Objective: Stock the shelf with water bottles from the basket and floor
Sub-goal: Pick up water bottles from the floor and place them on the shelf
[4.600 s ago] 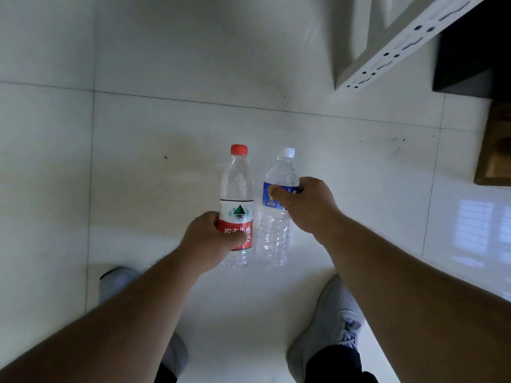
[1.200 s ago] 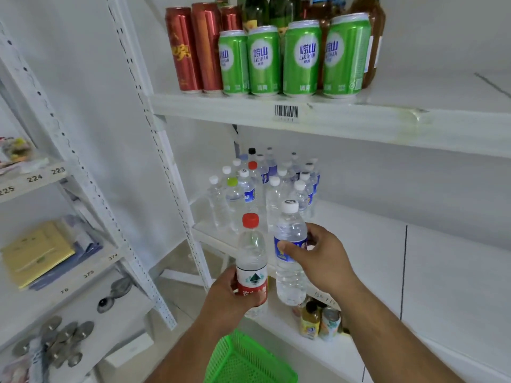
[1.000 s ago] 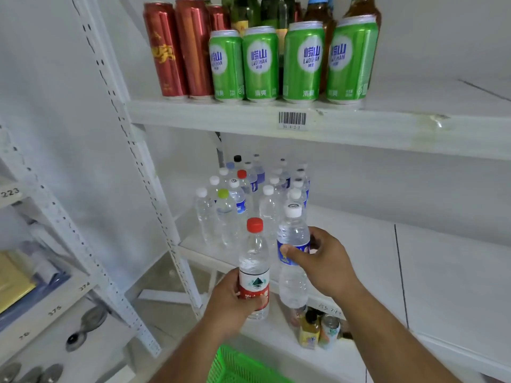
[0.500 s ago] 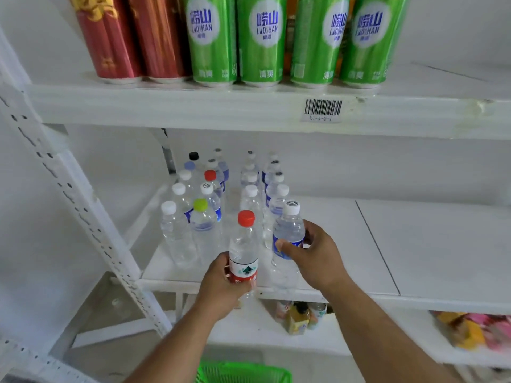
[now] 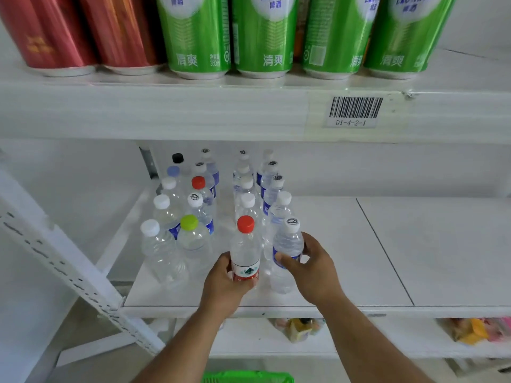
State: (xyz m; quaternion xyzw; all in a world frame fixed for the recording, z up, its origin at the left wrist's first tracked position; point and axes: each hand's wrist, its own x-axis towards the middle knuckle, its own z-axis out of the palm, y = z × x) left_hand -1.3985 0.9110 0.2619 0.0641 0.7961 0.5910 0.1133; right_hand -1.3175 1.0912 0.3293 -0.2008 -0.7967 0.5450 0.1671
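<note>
Here, stocked bottles [image 5: 193, 211] (4 rows) crowd both hands [image 5: 225, 286].

We see a bright, evenly lit scene under soft, diffuse light, with pale washed-out whites on the shelf board [image 5: 345, 244]. Shadow gathers under the upper shelf [image 5: 166, 111], darkening the back row of bottles [image 5: 243, 167]. The green cans [image 5: 262, 37] carry faint vertical sheen. Wide-angle distortion bends the shelf upright [image 5: 69, 261] and splays the cans outward. Edges look soft; the barcode label [image 5: 355, 110] stays readable.
</note>
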